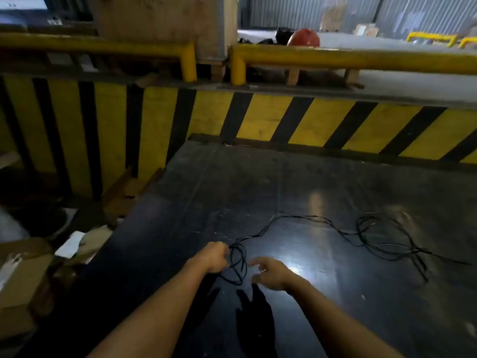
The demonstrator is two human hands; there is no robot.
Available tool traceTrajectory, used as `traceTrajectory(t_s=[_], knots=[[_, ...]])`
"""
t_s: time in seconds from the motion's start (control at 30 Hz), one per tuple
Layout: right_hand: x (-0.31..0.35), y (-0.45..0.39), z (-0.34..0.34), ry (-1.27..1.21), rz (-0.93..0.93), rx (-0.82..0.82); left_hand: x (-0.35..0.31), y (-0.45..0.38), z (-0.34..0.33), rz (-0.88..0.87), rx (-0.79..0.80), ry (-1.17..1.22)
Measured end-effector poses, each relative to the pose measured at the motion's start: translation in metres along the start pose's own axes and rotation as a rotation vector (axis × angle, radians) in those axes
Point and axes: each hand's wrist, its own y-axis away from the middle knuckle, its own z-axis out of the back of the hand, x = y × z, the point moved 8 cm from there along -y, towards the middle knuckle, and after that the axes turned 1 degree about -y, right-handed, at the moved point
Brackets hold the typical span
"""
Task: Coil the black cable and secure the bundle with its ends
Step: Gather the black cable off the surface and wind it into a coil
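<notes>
A thin black cable [296,217] lies across a dark glossy table [258,182]. Part of it hangs in small loops [238,264] from my left hand [214,257], which is closed on the loops' upper left side. From there the cable runs up and to the right in a wavy line to a loose tangle of loops [382,236] at the right, with ends trailing toward the table's right edge. My right hand [271,272] hovers just right of the small loops with fingers spread and nothing in it.
A yellow and black striped barrier [309,122] stands behind the table, with yellow pipe rails [361,60] above it. A red round object [304,37] sits far back. Cardboard boxes [23,280] and white papers [69,244] lie at the lower left.
</notes>
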Motion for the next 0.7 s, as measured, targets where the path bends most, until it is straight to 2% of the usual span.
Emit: traceTrajectory(t_s=[0.07, 0.17, 0.3, 0.53, 0.7], knots=[[-0.002, -0.005, -0.016, -0.121, -0.017, 0.025, 0.007, -0.001, -0.016, 0.004, 0.005, 0.030], [-0.001, -0.015, -0.031, -0.134, -0.011, 0.037, 0.011, -0.005, -0.041, -0.002, 0.002, -0.067], [-0.005, -0.027, -0.029, -0.204, 0.002, -0.034, 0.011, -0.014, -0.053, 0.000, -0.016, -0.190], [-0.023, -0.027, 0.037, -0.497, 0.007, -0.334, 0.011, -0.012, -0.044, 0.022, -0.010, -0.268], [-0.041, -0.009, 0.097, -0.583, 0.006, -0.461, -0.004, -0.001, 0.022, -0.058, -0.168, -0.210]])
